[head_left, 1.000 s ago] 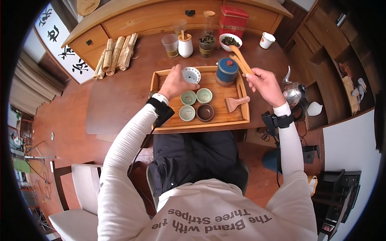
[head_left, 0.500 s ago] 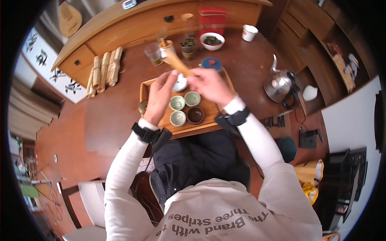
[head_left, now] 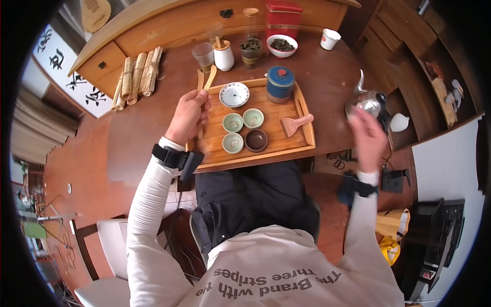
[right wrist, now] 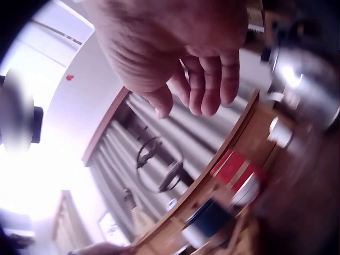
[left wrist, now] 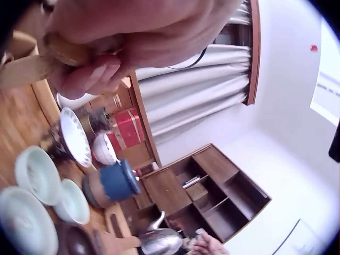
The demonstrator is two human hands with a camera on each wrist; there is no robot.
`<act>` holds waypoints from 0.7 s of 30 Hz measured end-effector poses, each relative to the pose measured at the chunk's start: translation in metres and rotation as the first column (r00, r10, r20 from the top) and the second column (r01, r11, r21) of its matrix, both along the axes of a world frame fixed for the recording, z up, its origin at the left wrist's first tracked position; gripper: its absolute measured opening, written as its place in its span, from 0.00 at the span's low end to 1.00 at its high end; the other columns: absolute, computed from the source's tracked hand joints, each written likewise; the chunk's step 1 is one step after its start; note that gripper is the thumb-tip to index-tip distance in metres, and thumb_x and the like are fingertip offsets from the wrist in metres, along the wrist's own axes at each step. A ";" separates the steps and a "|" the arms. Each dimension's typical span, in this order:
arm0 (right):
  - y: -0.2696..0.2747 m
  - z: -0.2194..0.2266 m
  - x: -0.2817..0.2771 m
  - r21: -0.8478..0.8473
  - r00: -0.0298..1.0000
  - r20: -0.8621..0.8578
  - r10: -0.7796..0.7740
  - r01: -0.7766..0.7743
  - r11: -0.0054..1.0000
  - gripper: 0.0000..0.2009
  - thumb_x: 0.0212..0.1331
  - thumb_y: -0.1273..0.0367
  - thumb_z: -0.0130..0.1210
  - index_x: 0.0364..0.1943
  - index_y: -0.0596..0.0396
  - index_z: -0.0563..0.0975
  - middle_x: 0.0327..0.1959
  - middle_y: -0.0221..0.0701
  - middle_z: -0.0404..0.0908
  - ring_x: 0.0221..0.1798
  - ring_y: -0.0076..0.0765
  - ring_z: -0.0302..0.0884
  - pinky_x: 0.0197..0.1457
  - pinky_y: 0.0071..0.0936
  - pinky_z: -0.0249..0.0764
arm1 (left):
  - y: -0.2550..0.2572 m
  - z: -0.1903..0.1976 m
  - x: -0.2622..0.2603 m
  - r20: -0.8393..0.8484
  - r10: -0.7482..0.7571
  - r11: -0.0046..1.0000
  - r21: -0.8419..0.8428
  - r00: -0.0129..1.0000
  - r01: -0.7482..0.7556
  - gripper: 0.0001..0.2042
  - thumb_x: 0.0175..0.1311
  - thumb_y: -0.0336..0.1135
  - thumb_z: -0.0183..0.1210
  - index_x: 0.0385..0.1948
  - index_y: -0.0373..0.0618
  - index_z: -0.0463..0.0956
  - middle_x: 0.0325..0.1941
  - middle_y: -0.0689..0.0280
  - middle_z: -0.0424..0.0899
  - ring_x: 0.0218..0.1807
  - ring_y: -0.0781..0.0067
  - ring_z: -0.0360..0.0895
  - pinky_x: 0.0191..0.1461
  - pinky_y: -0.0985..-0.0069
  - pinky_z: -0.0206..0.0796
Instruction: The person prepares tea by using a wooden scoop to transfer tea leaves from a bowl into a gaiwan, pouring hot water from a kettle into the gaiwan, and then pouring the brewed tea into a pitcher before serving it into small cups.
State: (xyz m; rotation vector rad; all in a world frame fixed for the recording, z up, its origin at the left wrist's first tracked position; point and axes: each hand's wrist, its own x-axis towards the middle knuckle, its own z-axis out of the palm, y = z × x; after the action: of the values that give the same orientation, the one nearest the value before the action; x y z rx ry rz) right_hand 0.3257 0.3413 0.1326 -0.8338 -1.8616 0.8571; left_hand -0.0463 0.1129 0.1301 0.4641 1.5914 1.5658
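Observation:
My left hand (head_left: 190, 116) grips a pair of wooden tea tongs (head_left: 210, 78) at the tray's left edge, tips pointing away from me. Blurred in the head view, my right hand (head_left: 369, 135) hangs in front of the silver kettle (head_left: 369, 99); its fingers are loosely bent around nothing in the right wrist view. On the wooden tray (head_left: 279, 110) stand a patterned white bowl (head_left: 234, 94), pale green cups (head_left: 233, 123), a dark brown cup (head_left: 256, 140) and a blue lidded jar (head_left: 280, 82). A pinkish brush-like tool (head_left: 296, 124) lies at the tray's right.
Behind the tray are a white tool holder (head_left: 223, 57), a clear glass (head_left: 203, 55), a bowl of tea leaves (head_left: 282, 46), a red tin (head_left: 284, 19) and a white cup (head_left: 330, 39). Bamboo scrolls (head_left: 137, 77) lie at the left. A white pear-shaped object (head_left: 399, 123) sits beyond the kettle.
The tongs have passed from my right hand to my left over the tray. My left hand left the patterned bowl and moved to the tray's left edge; my right hand swung right to the kettle.

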 end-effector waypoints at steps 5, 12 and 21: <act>0.109 -0.045 0.159 0.116 0.950 -0.036 -0.309 0.312 0.943 0.21 0.67 0.70 0.64 0.62 0.60 0.79 0.52 0.36 0.85 0.53 0.28 0.81 0.61 0.27 0.75 | -0.026 0.004 -0.016 -0.822 -0.152 0.923 -0.316 0.549 -0.218 0.12 0.65 0.36 0.61 0.31 0.32 0.79 0.33 0.42 0.83 0.41 0.39 0.82 0.45 0.52 0.71; 0.149 -0.111 0.163 -0.184 0.967 0.105 -0.231 0.247 0.951 0.19 0.69 0.62 0.64 0.57 0.61 0.81 0.46 0.30 0.85 0.49 0.22 0.80 0.58 0.22 0.73 | -0.020 0.002 -0.032 -0.944 -0.265 0.952 -0.289 0.197 -0.104 0.11 0.67 0.33 0.55 0.31 0.34 0.79 0.35 0.43 0.84 0.44 0.37 0.80 0.49 0.49 0.72; 0.115 -0.097 0.075 -0.334 0.932 -0.346 -0.105 -0.018 0.942 0.13 0.74 0.61 0.58 0.39 0.58 0.80 0.27 0.24 0.76 0.35 0.20 0.73 0.42 0.20 0.66 | -0.008 -0.004 -0.021 -0.877 -0.461 0.857 -0.479 0.133 -0.189 0.11 0.71 0.36 0.53 0.38 0.36 0.78 0.42 0.46 0.84 0.45 0.40 0.82 0.51 0.50 0.74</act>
State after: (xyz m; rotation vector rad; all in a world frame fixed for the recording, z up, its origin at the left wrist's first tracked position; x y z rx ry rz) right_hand 0.4008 0.4560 0.0354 -0.8515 -1.3914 1.2301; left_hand -0.0678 0.1047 0.1259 1.5637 2.7214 0.3935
